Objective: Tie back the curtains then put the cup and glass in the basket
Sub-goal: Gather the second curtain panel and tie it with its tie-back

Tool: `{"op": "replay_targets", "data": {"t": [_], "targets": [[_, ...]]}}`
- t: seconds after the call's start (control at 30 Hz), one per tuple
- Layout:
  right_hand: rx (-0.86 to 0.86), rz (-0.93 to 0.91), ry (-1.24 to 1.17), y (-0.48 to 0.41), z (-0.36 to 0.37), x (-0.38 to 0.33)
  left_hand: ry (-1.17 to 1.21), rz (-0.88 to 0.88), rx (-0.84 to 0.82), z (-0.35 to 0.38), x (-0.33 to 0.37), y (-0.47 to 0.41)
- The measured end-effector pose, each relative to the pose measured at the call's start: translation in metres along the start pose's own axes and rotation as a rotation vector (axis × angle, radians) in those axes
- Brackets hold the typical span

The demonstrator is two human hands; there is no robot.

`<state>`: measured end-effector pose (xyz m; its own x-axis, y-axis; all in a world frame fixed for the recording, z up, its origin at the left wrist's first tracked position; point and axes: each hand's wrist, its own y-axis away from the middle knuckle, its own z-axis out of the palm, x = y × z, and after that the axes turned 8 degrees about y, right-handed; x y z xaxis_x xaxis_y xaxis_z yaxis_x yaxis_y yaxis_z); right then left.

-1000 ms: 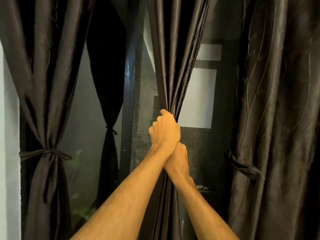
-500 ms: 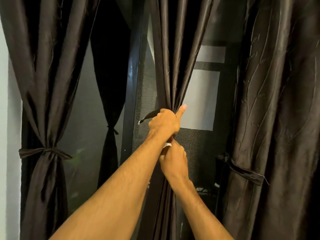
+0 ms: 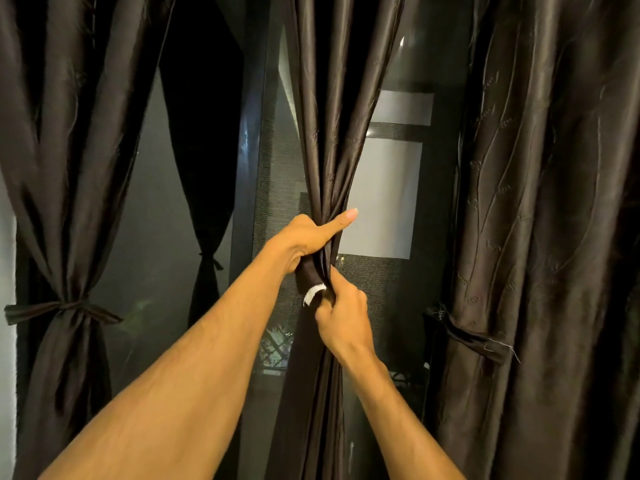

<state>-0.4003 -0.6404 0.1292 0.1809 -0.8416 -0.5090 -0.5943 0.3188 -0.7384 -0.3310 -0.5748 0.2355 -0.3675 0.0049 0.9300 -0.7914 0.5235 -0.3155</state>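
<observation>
Right hand (image 3: pixel 344 315), low on dark brown satin middle curtain (image 3: pixel 329 133): fingers curled, pinching dark fabric tie strap with white end patch (image 3: pixel 313 293). Left hand (image 3: pixel 304 237) just above, touching strap: fingers clenched round gathered curtain, one finger straight, pointing right. Left of middle curtain: matching curtain (image 3: pixel 69 168), cinched by knotted tie band (image 3: pixel 65 308). Right of it: third curtain (image 3: pixel 554 202), frayed band (image 3: pixel 474 341) across its left edge. Behind middle curtain: dark window frame (image 3: pixel 249 168), mesh screen (image 3: pixel 277 202).

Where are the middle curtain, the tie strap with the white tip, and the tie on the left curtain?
middle curtain (image 3: pixel 332 133), head view, on its gathered folds, upper part.
tie strap (image 3: pixel 307 275), head view, on the dark band above its white tip.
left curtain's tie (image 3: pixel 69 305), head view, on its knot.
</observation>
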Motion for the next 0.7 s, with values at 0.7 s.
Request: {"op": "replay_targets", "data": {"t": [0.7], "targets": [[0.006,0.046,-0.302,-0.002,-0.022,0.011,0.137,0.023,0.042,0.004,-0.002,-0.002]]}}
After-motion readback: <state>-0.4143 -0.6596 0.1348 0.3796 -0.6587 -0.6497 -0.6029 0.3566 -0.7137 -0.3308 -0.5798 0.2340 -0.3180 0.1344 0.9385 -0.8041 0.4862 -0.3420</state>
